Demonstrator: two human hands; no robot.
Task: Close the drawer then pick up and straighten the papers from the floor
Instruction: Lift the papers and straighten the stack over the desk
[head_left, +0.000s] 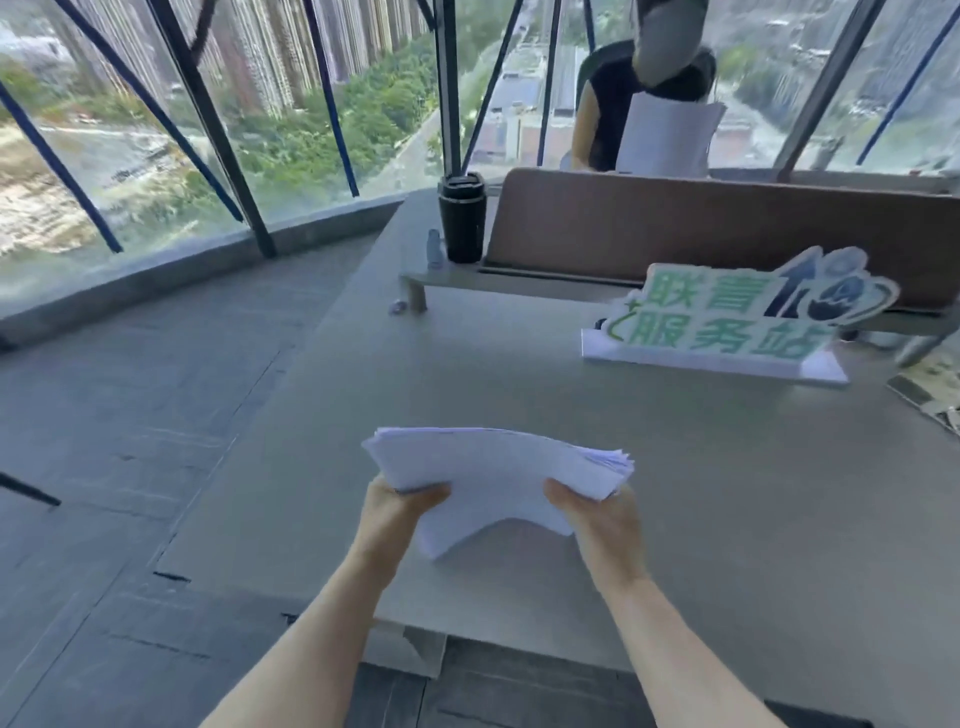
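A thick stack of white papers (493, 467) is held over the grey desk (675, 493), bowed upward in the middle, with its sheet edges fanned unevenly at the right. My left hand (397, 512) grips the stack's left near corner. My right hand (597, 512) grips its right near edge, thumb on top. The stack's near edge hangs close to the desktop; whether it touches is unclear. No drawer is in view.
A green and white sign (727, 322) stands on the desk at the right. A black tumbler (461, 218) stands by a brown divider panel (727, 228). A person (649, 114) sits beyond it holding paper. Grey floor (130, 415) and glass windows lie left.
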